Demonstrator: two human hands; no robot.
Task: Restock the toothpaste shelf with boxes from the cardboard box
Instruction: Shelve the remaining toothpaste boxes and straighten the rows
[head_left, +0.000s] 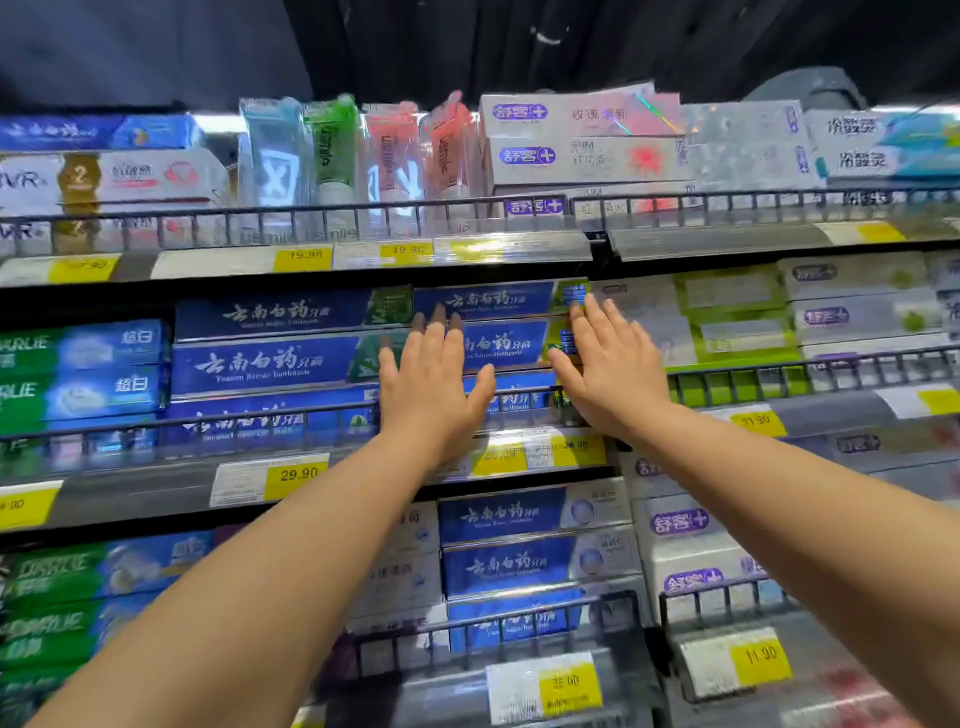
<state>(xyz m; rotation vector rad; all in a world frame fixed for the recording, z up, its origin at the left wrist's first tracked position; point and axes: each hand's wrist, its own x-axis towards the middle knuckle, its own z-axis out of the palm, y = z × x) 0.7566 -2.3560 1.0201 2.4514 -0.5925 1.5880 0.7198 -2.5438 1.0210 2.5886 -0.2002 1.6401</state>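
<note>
On the far left of the middle shelf, green boxes (78, 374) are sitting in a stack behind the wire rail (208, 421) that is running along the shelf front. Just right of them, a stack of blue boxes (270, 358) is lying flat, long sides facing out. A price tag (296, 475) reading 29.90 is hanging on the shelf edge below this stack.

The left hand (428, 379) is reaching over the rail with its fingers straight and close together, lying flat against the left end of the next blue stack (506, 332); it is gripping nothing. The fingertips are reaching the seam between the two blue stacks, and the palm is covering part of the lower boxes and the rail.

The right hand (610, 364) is lying spread and flat at the right end of that same stack, fingers straight, thumb pointing left toward the other hand, also holding nothing. Whether the palms are pressing or only touching cannot be told. Between the two hands the fronts of the blue boxes are showing, the bottom one partly hidden by the rail.

Just right of the right hand, pale boxes with green ends (727, 317) are filling the next bay, and silver boxes (857, 306) are stacked beyond them.

Above, the top shelf is holding upright tube packs (363, 156) and white boxes (582, 140). Below, more blue boxes (509, 561) are sitting behind another rail. The cardboard box is out of view.
</note>
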